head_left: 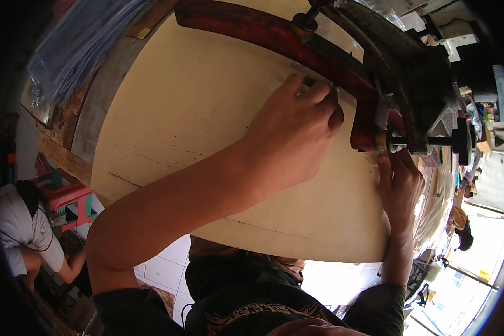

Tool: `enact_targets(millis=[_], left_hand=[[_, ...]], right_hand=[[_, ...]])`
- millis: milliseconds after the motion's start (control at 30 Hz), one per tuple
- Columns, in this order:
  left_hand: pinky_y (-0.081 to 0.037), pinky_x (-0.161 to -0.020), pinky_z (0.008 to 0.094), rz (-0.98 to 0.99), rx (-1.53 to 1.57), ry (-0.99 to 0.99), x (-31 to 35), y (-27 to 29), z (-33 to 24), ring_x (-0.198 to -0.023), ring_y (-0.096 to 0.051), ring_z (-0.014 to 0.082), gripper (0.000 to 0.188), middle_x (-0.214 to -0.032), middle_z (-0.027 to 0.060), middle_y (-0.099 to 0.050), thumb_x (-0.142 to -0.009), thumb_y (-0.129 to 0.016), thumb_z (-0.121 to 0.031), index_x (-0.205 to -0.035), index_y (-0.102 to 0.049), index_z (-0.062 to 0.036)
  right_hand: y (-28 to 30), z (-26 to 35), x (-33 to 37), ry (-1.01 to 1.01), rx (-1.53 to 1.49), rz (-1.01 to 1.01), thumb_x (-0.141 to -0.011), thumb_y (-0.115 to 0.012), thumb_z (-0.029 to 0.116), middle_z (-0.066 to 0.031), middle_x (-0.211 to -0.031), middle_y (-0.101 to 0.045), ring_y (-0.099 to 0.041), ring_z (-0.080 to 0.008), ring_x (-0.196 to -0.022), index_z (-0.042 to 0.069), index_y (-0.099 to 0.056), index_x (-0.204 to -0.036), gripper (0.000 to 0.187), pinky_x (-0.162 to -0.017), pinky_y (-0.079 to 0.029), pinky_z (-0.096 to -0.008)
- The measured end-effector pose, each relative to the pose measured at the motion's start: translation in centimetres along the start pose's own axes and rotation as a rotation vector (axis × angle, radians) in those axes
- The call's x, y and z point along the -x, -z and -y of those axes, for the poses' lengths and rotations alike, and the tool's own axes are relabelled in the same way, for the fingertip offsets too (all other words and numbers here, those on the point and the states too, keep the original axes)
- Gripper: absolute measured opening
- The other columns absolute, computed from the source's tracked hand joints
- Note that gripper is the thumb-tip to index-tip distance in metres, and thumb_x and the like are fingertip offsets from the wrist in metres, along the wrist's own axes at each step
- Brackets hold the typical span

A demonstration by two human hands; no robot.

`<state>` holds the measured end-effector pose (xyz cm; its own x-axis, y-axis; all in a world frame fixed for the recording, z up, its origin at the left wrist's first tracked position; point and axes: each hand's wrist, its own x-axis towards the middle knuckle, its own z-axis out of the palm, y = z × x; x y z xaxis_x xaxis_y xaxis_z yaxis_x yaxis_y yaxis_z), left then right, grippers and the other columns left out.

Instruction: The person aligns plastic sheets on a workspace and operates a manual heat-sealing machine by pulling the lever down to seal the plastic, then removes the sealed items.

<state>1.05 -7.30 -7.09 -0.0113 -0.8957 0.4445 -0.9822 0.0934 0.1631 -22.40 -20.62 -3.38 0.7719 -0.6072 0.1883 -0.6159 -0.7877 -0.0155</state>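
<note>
My left hand (297, 126) reaches across a beige board (173, 101) and rests close to the red metal bar (252, 35) of a dark machine (411, 67). Its fingers are curled in; a bit of something dark shows between them, too hidden to name. A piece of clear plastic (347, 103) lies by those fingers, against the bar. On the right, my right hand (402, 182) comes up to the machine's lower end, just below a black screw knob (459, 141) and its brass-coloured collar (382, 140). Its fingertips go partly out of sight behind the machine.
Clear plastic bags (84, 50) lie piled at the far left on worn wood. Another person (31, 229) crouches at the lower left by a red plastic stool (73, 199). A second screw knob (304, 24) stands above the bar. Plastic sheets (439, 196) hang over the right side.
</note>
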Motion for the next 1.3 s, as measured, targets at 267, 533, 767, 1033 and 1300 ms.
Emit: enact_targets(millis=[267,533,767,1033,1300], left_hand=[[-0.043,-0.087,0.0356,0.0,0.0,-0.008,0.0,0.0,0.1,-0.108,-0.055,0.0191,0.029,-0.128,0.0098,-0.066,-0.074,-0.066,-0.009,-0.102,-0.07,-0.0026],[-0.043,-0.088,0.0364,0.036,-0.007,-0.016,0.0,0.4,0.0,-0.112,-0.055,0.0218,0.037,-0.128,0.0109,-0.065,-0.074,-0.065,-0.008,-0.11,-0.069,0.0005],[-0.044,-0.088,0.0391,-0.055,0.001,-0.058,-0.3,0.2,0.0,-0.109,-0.057,0.0252,0.037,-0.12,0.0133,-0.067,-0.076,-0.063,-0.009,-0.11,-0.069,0.0034],[-0.045,-0.09,0.0418,0.007,0.014,-0.066,-0.8,0.7,-0.1,-0.112,-0.057,0.0291,0.046,-0.131,0.0147,-0.064,-0.076,-0.061,-0.004,-0.121,-0.065,0.0051],[-0.045,-0.094,0.0433,0.092,-0.064,-0.098,-0.7,1.4,-0.1,-0.116,-0.056,0.0306,0.049,-0.134,0.015,-0.062,-0.078,-0.061,-0.005,-0.126,-0.063,0.0025]], right_hand=[[-0.1,0.1,-0.1,0.005,-0.013,-0.017,-0.099,-0.061,0.026,-0.0147,-0.098,-0.071,-0.07,-0.0384,-0.075,0.007,-0.072,-0.1,0.021,-0.063,-0.053,-0.0456],[-0.1,0.3,0.1,-0.018,-0.003,-0.033,-0.096,-0.065,0.026,-0.012,-0.088,-0.067,-0.068,-0.0368,-0.072,0.009,-0.071,-0.098,0.018,-0.061,-0.052,-0.0453],[-0.1,-0.2,0.3,-0.004,-0.058,-0.092,-0.096,-0.065,0.032,-0.0111,-0.082,-0.063,-0.067,-0.0335,-0.07,0.013,-0.071,-0.121,0.032,-0.06,-0.051,-0.0448],[0.4,-1.0,0.8,-0.015,-0.165,-0.091,-0.095,-0.066,0.037,-0.0086,-0.081,-0.062,-0.067,-0.0307,-0.067,0.011,-0.067,-0.13,0.043,-0.059,-0.052,-0.0426],[0.3,-0.9,1.2,-0.015,-0.145,-0.116,-0.095,-0.066,0.037,-0.0072,-0.084,-0.062,-0.069,-0.0287,-0.069,0.013,-0.07,-0.125,0.038,-0.059,-0.054,-0.0418]])
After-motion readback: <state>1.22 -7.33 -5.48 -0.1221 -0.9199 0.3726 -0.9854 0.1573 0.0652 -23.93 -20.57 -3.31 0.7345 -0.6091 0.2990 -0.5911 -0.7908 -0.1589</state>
